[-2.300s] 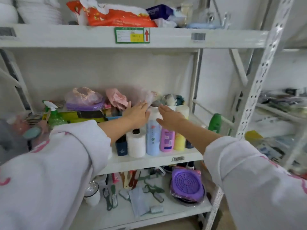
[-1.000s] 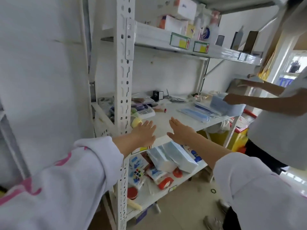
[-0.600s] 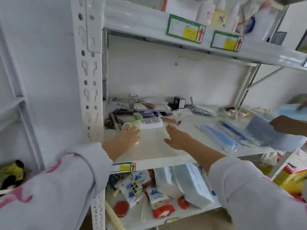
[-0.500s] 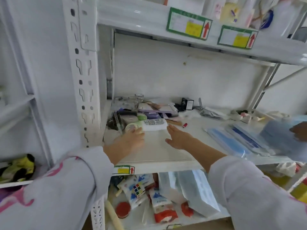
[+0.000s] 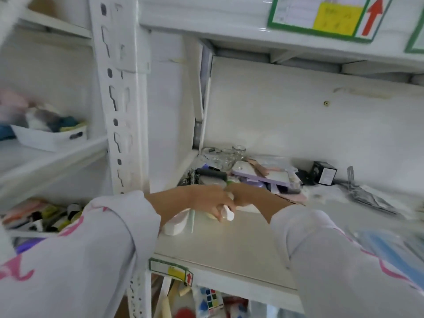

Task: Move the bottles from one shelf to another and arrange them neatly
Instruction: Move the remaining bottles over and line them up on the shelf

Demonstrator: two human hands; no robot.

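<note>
Head view of a white metal shelf (image 5: 229, 255) at the pick-up stage of the bottle transfer. Both hands meet over a white bottle lying on its side near the shelf's left end, in front of a clutter of small goods. The left hand (image 5: 207, 199) lies palm-down across the near end of the bottle; its fingers (image 5: 216, 212) curl loosely around the pale, rounded cap end (image 5: 227, 213), which shows between them. The right hand (image 5: 246, 196) sits just beside and partly behind the left; its fingers are hidden, so whether they close on the bottle cannot be told. The bottle's body is almost wholly covered by the two hands. Behind them lie a black hairbrush (image 5: 206, 175), a group of small clear glass cups (image 5: 223, 156), a lilac flat case (image 5: 263, 177) and a small black box (image 5: 322, 173). A white, pink-tinged object (image 5: 176, 224) rests under the left wrist, unidentifiable.

To do this step well, judged from the layout: wrap the fingers fully round the body, not the tapered cap end, lift straight up before drawing back so the brush and glass cups are not swept along, and turn the bottle upright in hand before carrying it.
</note>
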